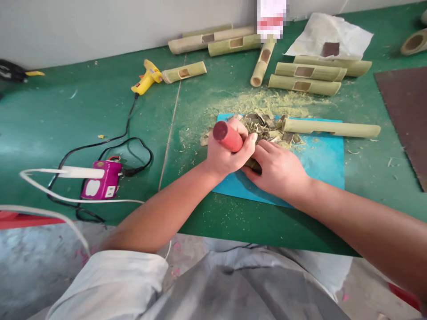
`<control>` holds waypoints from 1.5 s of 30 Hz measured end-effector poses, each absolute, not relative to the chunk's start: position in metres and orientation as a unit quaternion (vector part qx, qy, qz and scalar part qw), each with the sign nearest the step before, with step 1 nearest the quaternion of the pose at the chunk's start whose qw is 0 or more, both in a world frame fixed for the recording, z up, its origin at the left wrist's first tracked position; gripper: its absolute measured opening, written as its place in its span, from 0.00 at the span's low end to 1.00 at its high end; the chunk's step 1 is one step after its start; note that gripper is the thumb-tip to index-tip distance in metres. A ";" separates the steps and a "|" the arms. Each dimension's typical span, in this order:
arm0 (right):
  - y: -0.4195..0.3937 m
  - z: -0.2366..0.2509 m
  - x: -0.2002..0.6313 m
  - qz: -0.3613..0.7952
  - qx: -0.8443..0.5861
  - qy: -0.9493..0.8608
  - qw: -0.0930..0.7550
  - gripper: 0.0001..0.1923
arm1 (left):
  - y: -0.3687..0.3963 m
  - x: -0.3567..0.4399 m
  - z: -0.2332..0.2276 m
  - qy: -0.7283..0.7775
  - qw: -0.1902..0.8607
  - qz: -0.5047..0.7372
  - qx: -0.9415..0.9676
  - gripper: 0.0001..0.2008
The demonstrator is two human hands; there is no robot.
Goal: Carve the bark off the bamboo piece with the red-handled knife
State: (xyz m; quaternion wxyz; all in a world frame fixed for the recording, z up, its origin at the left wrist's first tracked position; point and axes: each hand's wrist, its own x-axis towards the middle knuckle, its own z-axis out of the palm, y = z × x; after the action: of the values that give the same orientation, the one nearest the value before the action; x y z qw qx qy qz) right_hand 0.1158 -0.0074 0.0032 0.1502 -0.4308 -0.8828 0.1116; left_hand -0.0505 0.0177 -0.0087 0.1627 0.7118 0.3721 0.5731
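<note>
We've got the left hand (227, 155) clenched round a red tool handle (227, 136), the right hand (278, 171) gripping a dark bamboo piece (253, 165) on the blue mat (320, 160). Behind the mat, about nine windowed bamboo tubes (304, 84) look done; one bamboo tube (330, 128) on it probably waits, judging by the shavings (267, 126).

Nine bamboo tubes (304, 85) are counted, one glue gun (147, 78), one power strip (100, 185), one blue mat (320, 160).

Both hands are covering the red-handled tool's (227, 136) working end; a blurred object (271, 17) is standing by the wall.
</note>
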 end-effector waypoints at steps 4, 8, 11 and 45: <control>-0.007 0.004 0.115 0.122 -0.433 -0.880 0.153 0.09 | 0.019 -0.051 -0.009 0.356 0.182 0.578 0.711 0.17; -0.008 0.005 0.115 0.110 -0.439 -0.880 0.147 0.08 | 0.017 -0.054 -0.015 0.360 0.215 0.600 0.682 0.18; -0.008 0.005 0.115 0.105 -0.436 -0.881 0.148 0.08 | 0.016 -0.054 -0.014 0.371 0.211 0.601 0.676 0.17; -0.012 0.006 0.107 0.120 -0.430 -0.885 0.128 0.09 | 0.014 -0.034 0.000 0.442 0.311 0.646 0.539 0.24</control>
State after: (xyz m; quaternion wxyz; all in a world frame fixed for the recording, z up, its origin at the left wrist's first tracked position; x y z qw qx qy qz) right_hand 0.1074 -0.0117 0.0062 0.1282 -0.4305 -0.8853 0.1205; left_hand -0.0340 0.0138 0.0003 0.3109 0.5394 0.4419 0.6458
